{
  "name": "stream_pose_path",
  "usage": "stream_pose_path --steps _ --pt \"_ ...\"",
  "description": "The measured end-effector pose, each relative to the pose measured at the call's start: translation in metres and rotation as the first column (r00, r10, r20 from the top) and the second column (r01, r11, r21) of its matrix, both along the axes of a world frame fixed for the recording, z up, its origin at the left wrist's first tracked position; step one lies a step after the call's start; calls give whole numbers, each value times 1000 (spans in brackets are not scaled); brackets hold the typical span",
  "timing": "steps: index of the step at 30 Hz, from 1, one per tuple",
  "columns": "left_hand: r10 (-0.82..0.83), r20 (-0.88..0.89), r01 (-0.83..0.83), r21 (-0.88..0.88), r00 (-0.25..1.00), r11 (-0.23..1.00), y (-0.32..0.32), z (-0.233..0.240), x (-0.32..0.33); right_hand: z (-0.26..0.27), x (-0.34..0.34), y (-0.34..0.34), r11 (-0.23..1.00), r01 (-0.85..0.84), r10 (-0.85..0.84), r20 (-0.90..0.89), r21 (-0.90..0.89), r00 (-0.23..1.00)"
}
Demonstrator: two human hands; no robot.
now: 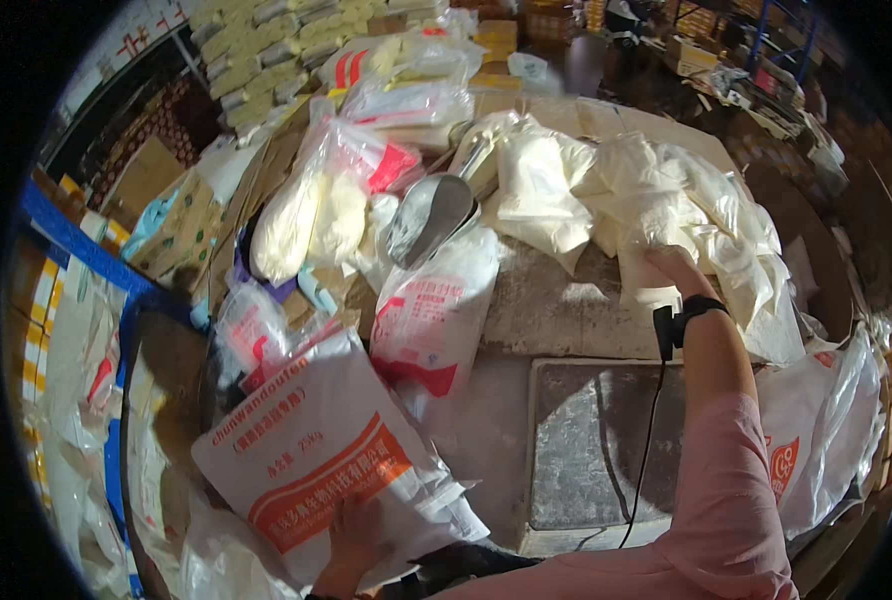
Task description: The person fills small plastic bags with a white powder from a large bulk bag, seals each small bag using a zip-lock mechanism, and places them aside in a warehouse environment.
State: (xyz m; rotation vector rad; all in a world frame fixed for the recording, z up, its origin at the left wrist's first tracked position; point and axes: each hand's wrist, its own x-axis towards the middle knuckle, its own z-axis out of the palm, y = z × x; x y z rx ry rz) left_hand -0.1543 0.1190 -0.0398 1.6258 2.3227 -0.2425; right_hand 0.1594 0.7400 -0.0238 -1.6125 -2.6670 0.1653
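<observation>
My left hand (357, 529) lies with spread fingers against a large white sack (318, 450) with orange print, at the lower left. At the right, my right hand (671, 268) touches a clear plastic bag of pale powder (652, 210) in a heap of similar bags; its fingertips are partly lost in glare, so its grip cannot be told. A metal scoop (431, 217) rests on a clear bag with red print (431, 315) in the middle. Left of the scoop stand tied bags of pale powder (292, 225). A black strap with a cable is on my right wrist.
A flat dark square plate (603, 442), perhaps a scale, lies before me on the dusty work surface (558, 315). A white sack (813, 442) stands at the right. Blue rack posts (146, 289) are at the left, and stacked pale bags (258, 60) rise behind.
</observation>
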Motion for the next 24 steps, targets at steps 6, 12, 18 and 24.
stream_pose_path --steps 6,12,18,24 --pt "40 19 -39 -41 999 998 16 1 1 26 -4 -32 887 338 -425 -273 -313 863" --pt "127 76 -114 -157 989 981 21 11 4 99 -57 -106 901 -41 -305 -699 -432 646" --pt "86 62 -84 -31 994 996 10 1 -2 139 -152 -220 774 -544 259 -623 -323 738" --pt "67 122 -80 110 990 991 6 -1 -4 66 -217 -239 539 -732 180 -791 -418 584"
